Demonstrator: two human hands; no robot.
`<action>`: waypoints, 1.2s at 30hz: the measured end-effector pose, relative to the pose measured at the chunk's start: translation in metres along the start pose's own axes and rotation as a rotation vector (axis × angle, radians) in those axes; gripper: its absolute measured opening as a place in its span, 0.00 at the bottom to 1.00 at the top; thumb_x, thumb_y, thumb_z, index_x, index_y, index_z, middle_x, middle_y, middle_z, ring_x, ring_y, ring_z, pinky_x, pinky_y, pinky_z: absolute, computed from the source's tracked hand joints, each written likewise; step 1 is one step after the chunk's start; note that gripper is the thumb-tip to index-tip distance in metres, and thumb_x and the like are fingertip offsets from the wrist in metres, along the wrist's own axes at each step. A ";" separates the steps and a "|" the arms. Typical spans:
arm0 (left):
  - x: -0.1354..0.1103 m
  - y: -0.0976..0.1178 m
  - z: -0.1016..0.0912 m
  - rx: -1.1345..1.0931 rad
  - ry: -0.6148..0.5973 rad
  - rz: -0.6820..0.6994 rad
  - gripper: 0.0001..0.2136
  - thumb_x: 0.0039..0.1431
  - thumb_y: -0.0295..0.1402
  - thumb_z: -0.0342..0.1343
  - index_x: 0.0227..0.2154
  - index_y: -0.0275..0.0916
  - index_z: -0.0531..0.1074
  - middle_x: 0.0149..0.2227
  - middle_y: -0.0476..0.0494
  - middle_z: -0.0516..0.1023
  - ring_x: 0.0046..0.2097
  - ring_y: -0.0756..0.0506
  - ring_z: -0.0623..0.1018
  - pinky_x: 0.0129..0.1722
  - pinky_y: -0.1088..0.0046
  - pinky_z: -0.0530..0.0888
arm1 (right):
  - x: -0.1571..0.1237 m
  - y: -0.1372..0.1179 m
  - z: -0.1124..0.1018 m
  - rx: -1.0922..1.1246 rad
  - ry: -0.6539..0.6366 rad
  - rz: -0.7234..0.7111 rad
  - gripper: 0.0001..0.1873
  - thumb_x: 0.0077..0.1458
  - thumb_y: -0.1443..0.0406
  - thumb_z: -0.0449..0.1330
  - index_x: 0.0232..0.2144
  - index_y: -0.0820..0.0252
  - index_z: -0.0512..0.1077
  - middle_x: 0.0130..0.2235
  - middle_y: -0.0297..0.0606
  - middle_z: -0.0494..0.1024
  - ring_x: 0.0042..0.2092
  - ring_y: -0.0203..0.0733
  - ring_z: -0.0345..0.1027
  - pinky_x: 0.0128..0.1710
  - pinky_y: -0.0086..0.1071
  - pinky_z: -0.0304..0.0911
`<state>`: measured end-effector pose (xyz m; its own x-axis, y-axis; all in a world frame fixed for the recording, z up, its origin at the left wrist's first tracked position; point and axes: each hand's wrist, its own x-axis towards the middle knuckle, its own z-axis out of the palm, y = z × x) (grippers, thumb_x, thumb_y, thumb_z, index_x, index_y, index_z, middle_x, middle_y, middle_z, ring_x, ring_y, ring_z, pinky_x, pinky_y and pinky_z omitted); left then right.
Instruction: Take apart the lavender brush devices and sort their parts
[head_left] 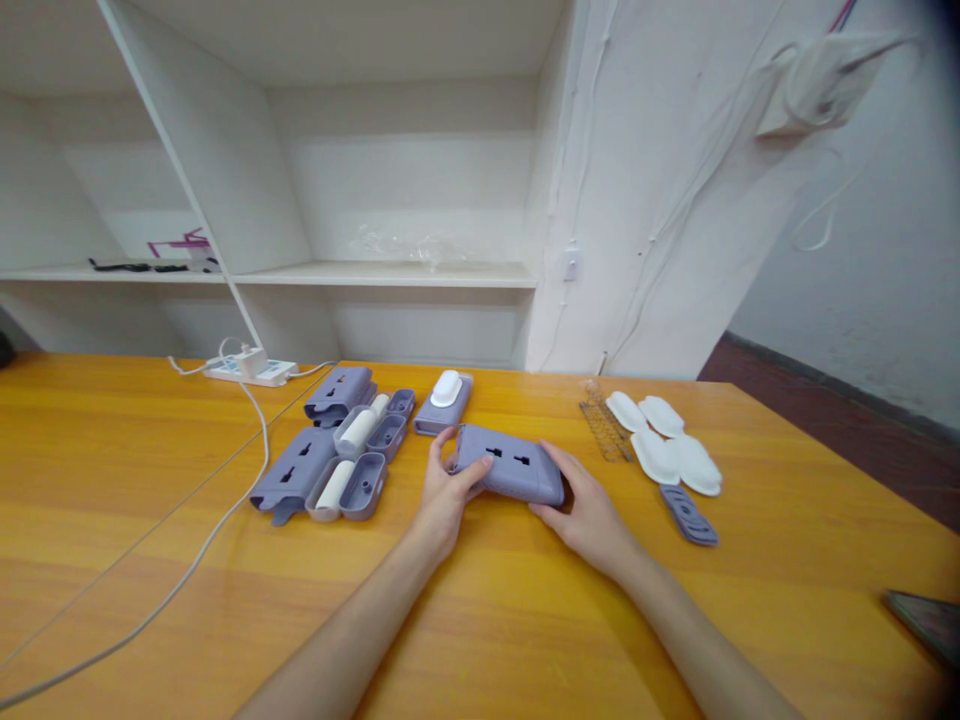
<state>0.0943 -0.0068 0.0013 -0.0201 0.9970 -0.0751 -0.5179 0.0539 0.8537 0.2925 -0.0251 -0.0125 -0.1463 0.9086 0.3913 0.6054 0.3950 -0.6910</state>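
Between my two hands is a purple-grey plastic housing (517, 468) with two dark keyhole slots in its upward face. My left hand (448, 490) grips its left end, thumb on the slotted face. Fingers of my right hand (585, 505) wrap its right end. Just behind it lies a similar purple case (457, 408) with a white oval cap (447, 388) on top. To the left are two more slotted housings (301, 468), small purple cups (365, 486) and white cylinders (360, 430). What the held housing contains is hidden.
White oval lids (655, 455), metal springs (606, 425) and a purple slotted strip (688, 515) lie at right. A power strip (251, 370) stands at the back left, its cable (202, 555) crossing the wooden table (480, 620). A dark flat device (926, 615) sits at the right edge.
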 end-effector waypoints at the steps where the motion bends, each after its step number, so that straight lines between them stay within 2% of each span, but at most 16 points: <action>1: -0.001 0.003 -0.001 0.025 -0.030 -0.003 0.42 0.42 0.30 0.70 0.58 0.48 0.52 0.45 0.40 0.74 0.44 0.42 0.77 0.42 0.64 0.75 | 0.001 0.001 0.000 0.023 0.008 0.011 0.40 0.46 0.69 0.61 0.61 0.54 0.55 0.61 0.42 0.61 0.62 0.47 0.54 0.63 0.47 0.48; 3: -0.002 0.008 -0.002 0.083 -0.112 -0.016 0.44 0.42 0.30 0.70 0.59 0.50 0.51 0.46 0.39 0.73 0.45 0.39 0.77 0.41 0.61 0.76 | 0.002 0.004 0.000 0.059 0.038 0.034 0.41 0.44 0.70 0.61 0.61 0.55 0.55 0.61 0.43 0.61 0.62 0.48 0.54 0.63 0.48 0.47; 7: 0.000 0.013 -0.006 0.179 -0.254 0.019 0.42 0.41 0.31 0.70 0.59 0.48 0.54 0.49 0.36 0.72 0.47 0.37 0.76 0.40 0.60 0.76 | 0.003 0.007 0.001 0.071 0.129 0.058 0.44 0.44 0.71 0.59 0.63 0.55 0.49 0.62 0.45 0.57 0.63 0.49 0.50 0.63 0.50 0.45; 11: 0.006 0.009 -0.008 0.183 -0.262 0.100 0.43 0.39 0.27 0.71 0.59 0.44 0.57 0.46 0.38 0.74 0.47 0.40 0.75 0.48 0.63 0.72 | 0.003 0.006 0.002 0.051 0.195 0.013 0.40 0.43 0.73 0.57 0.60 0.53 0.53 0.60 0.44 0.58 0.61 0.48 0.53 0.62 0.49 0.50; 16: 0.011 0.004 -0.010 0.221 -0.240 0.177 0.42 0.40 0.27 0.70 0.59 0.44 0.58 0.46 0.40 0.73 0.48 0.41 0.75 0.49 0.66 0.70 | 0.001 0.005 0.002 0.027 0.230 -0.018 0.38 0.41 0.73 0.57 0.56 0.53 0.54 0.57 0.43 0.59 0.59 0.48 0.56 0.59 0.47 0.55; 20: 0.010 0.007 -0.010 0.208 -0.260 0.159 0.41 0.43 0.28 0.69 0.60 0.44 0.57 0.46 0.40 0.74 0.48 0.41 0.74 0.49 0.66 0.70 | -0.001 0.003 0.004 0.136 0.160 0.061 0.38 0.44 0.71 0.59 0.58 0.52 0.52 0.56 0.44 0.63 0.54 0.48 0.63 0.54 0.46 0.62; 23: 0.009 0.010 -0.009 0.175 -0.228 0.107 0.42 0.40 0.29 0.70 0.59 0.43 0.57 0.45 0.39 0.74 0.48 0.40 0.75 0.47 0.65 0.71 | -0.001 0.001 0.004 0.277 0.106 0.130 0.40 0.46 0.67 0.61 0.60 0.52 0.50 0.52 0.43 0.69 0.48 0.46 0.69 0.49 0.45 0.65; 25: 0.008 0.011 -0.009 0.163 -0.209 0.089 0.42 0.40 0.29 0.71 0.59 0.43 0.58 0.45 0.39 0.74 0.47 0.39 0.76 0.46 0.64 0.73 | 0.000 -0.001 0.001 0.407 0.088 0.146 0.41 0.46 0.65 0.63 0.60 0.52 0.50 0.54 0.44 0.68 0.47 0.46 0.70 0.48 0.43 0.66; 27: 0.008 0.010 -0.009 0.138 -0.202 0.080 0.41 0.40 0.30 0.71 0.59 0.44 0.57 0.46 0.38 0.74 0.47 0.39 0.76 0.45 0.63 0.74 | 0.002 -0.004 -0.004 0.555 0.074 0.175 0.39 0.46 0.61 0.64 0.58 0.53 0.53 0.54 0.45 0.68 0.46 0.46 0.70 0.47 0.41 0.67; 30: 0.009 0.008 -0.010 0.054 -0.161 0.044 0.40 0.42 0.31 0.70 0.58 0.45 0.56 0.43 0.39 0.74 0.44 0.40 0.77 0.43 0.60 0.75 | 0.004 -0.010 -0.012 0.695 0.028 0.252 0.31 0.48 0.55 0.63 0.53 0.56 0.61 0.50 0.44 0.73 0.47 0.48 0.70 0.48 0.42 0.66; 33: 0.011 0.006 -0.011 -0.037 -0.084 0.016 0.36 0.44 0.32 0.70 0.55 0.42 0.59 0.41 0.40 0.76 0.41 0.44 0.78 0.44 0.64 0.75 | 0.003 -0.022 -0.015 0.733 -0.111 0.308 0.31 0.44 0.56 0.67 0.50 0.58 0.66 0.49 0.42 0.75 0.51 0.49 0.67 0.52 0.43 0.63; 36: 0.012 0.006 -0.008 -0.058 -0.094 -0.002 0.27 0.48 0.36 0.68 0.50 0.38 0.65 0.44 0.37 0.76 0.43 0.44 0.78 0.44 0.66 0.75 | -0.001 -0.037 -0.011 0.805 -0.284 0.361 0.36 0.40 0.61 0.70 0.53 0.57 0.65 0.51 0.40 0.74 0.52 0.49 0.67 0.53 0.44 0.62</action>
<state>0.0840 0.0045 0.0013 0.0603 0.9978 -0.0261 -0.5664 0.0557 0.8223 0.2786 -0.0420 0.0197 -0.3052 0.9521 -0.0204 -0.0587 -0.0401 -0.9975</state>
